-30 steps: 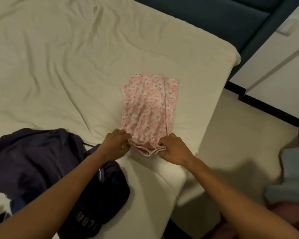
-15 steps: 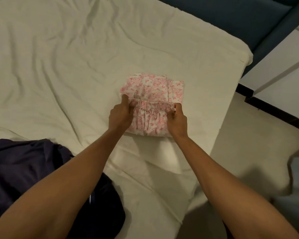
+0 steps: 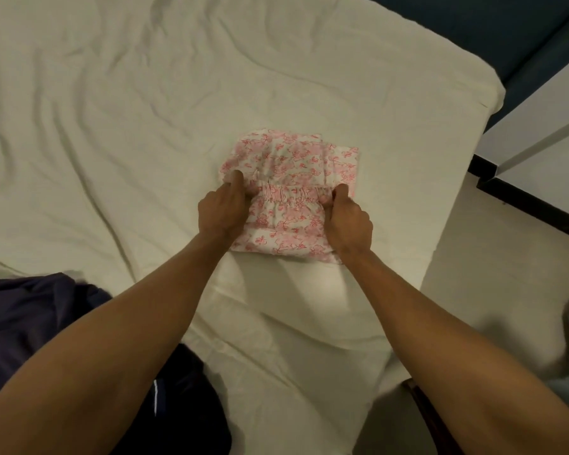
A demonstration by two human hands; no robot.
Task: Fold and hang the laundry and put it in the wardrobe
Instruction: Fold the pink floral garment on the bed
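A small white garment with a pink flower print [image 3: 289, 178] lies on the cream bed sheet [image 3: 112, 142], folded over on itself so its gathered elastic waistband runs across the middle. My left hand [image 3: 222, 208] pinches the left end of that waistband. My right hand [image 3: 347, 221] pinches the right end. Both hands sit low on the fabric, against the bed.
A heap of dark navy clothes [image 3: 30, 323] lies at the bed's near left corner. The bed's right edge drops to a pale floor [image 3: 490, 284]. A dark blue headboard [image 3: 506, 27] and a white cabinet with a black base [image 3: 539, 152] stand at the right.
Both hands lifted the waistband end from the near edge and carried it away from me, folding the garment in half. Since half a second ago they have barely moved.
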